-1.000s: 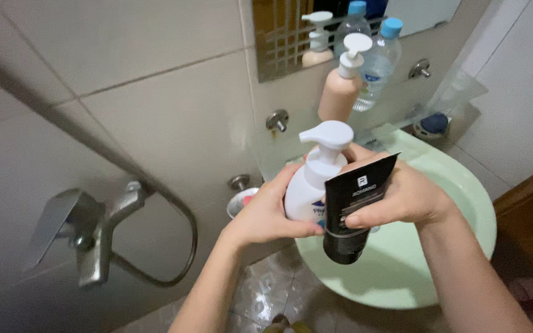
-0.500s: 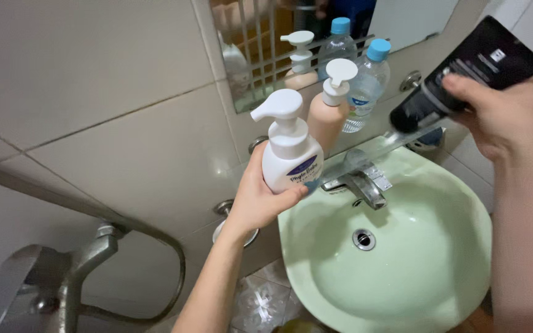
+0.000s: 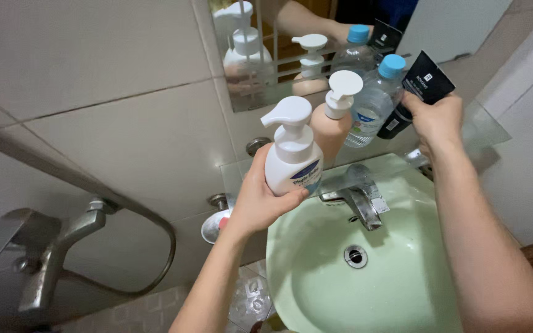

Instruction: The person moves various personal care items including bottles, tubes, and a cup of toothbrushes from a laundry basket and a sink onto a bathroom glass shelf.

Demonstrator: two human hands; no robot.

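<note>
**White pump bottle and black tube held over a green sink**

Chrome shower tap sits far left on the tiled wall. Left hand has its grip wrapped around a white pump bottle, upright above the pale green sink. Just behind stand a peach pump bottle and a blue-capped water bottle. Right hand grips a black tube, tilted, near the mirror.

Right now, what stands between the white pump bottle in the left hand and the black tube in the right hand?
In the head view, between the white pump bottle and black tube stand a peach pump bottle and a clear blue-capped water bottle.
</note>
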